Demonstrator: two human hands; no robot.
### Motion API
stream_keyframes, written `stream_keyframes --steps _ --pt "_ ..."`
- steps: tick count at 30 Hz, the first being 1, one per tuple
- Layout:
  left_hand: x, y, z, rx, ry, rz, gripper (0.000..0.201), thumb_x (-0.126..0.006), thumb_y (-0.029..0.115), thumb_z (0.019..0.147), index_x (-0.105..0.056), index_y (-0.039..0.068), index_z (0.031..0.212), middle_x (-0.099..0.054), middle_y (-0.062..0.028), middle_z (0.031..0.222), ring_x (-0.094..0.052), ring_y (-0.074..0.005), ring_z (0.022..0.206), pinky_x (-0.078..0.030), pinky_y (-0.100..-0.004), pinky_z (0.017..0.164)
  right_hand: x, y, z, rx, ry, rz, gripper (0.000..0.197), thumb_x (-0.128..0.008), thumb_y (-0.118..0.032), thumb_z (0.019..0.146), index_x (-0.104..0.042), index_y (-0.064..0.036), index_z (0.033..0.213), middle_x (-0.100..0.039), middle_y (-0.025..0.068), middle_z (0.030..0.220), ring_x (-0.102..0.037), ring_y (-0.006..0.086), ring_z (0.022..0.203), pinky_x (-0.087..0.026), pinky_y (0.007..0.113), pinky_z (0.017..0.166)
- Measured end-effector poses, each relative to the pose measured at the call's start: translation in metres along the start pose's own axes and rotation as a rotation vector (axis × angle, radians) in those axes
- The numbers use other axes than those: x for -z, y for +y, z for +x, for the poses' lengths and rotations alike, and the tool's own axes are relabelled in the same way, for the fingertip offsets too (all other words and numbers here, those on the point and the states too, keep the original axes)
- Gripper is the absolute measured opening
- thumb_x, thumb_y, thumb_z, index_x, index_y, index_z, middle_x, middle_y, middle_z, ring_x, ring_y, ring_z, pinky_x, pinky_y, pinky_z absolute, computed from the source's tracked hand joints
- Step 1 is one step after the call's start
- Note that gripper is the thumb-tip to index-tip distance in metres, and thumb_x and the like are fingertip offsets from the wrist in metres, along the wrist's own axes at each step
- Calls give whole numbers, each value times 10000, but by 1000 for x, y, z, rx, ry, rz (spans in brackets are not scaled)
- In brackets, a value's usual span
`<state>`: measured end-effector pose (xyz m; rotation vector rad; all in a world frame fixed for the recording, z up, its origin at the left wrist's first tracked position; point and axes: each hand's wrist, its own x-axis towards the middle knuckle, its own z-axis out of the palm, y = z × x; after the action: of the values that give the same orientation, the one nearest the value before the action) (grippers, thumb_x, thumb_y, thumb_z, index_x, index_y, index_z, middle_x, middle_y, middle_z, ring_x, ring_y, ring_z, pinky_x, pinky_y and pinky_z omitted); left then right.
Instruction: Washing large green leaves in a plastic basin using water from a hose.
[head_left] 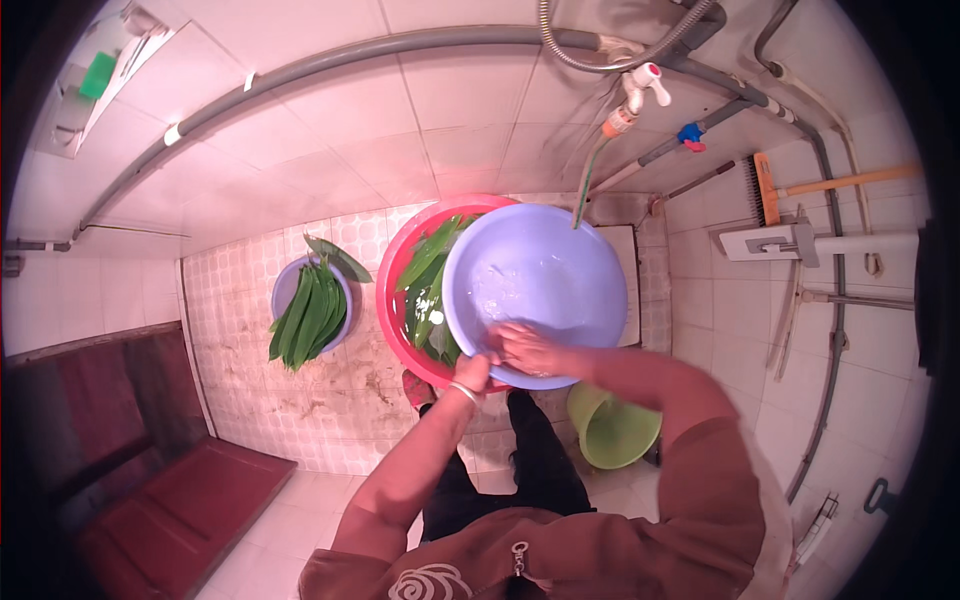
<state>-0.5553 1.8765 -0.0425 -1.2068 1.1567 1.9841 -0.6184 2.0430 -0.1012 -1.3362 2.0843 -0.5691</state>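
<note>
A wide purple-blue basin [540, 270] is tilted over the right part of a red basin [392, 330]. My left hand [472, 373] is closed round its near rim, with a pale bangle on the wrist. Inside, my right hand [525, 348] lies against the near wall with its fingers stretched out. Splashes of water show on the basin's bottom. A thin green hose [588, 180] hangs down to its far rim. Long green leaves [425, 290] lie wet in the red basin, partly covered by the purple-blue one.
A small purple basin [284, 287] heaped with long leaves [310, 315] stands on the tiled floor at left. Near my right leg is a green bucket [620, 435]. A tap [640, 88] is on the far wall; a brush [765, 190] hangs at right. A red-brown door [180, 520] is lower left.
</note>
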Motion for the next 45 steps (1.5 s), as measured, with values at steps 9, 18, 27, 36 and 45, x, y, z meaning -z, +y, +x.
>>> stream_keyframes --steps 9,18,27,36,45 --pt "33 19 -37 -82 -79 48 268 -553 30 692 -564 -50 948 -604 -124 825 -620 -237 644 -545 -332 497 72 50 -9 -370 351 -451 486 -529 -177 761 -473 -87 1235 -390 113 1343 -362 287 1240 -318 439 1000" --pt "63 18 -16 -259 36 -236 269 -485 -10 718 -508 -60 981 -564 -112 801 -568 -233 660 -460 -305 499 25 -70 74 -172 352 388 378 -426 -219 890 -498 -28 1209 -458 164 1283 -413 313 1204 -326 396 996" --pt "19 34 -77 -225 -41 -97 306 -515 -46 714 -478 -97 1014 -557 -132 791 -576 -225 585 -539 -312 487 129 -8 12 -447 588 -450 501 -536 -192 772 -441 14 1219 -414 172 1300 -313 323 1264 -263 394 1037" --pt "35 39 -84 -67 -194 -51 248 -503 -22 734 -502 -80 975 -554 -107 758 -545 -187 528 -499 -304 447 90 -98 25 -245 349 420 501 -508 -190 814 -423 13 1264 -402 188 1323 -286 345 1290 -215 413 1083" --pt "41 42 -124 -120 -157 136 255 -526 -12 706 -532 -46 958 -557 -84 769 -567 -182 604 -489 -289 465 186 -139 93 245 359 -194 246 -522 -210 791 -619 -88 982 -575 104 1075 -504 280 1017 -369 423 921"
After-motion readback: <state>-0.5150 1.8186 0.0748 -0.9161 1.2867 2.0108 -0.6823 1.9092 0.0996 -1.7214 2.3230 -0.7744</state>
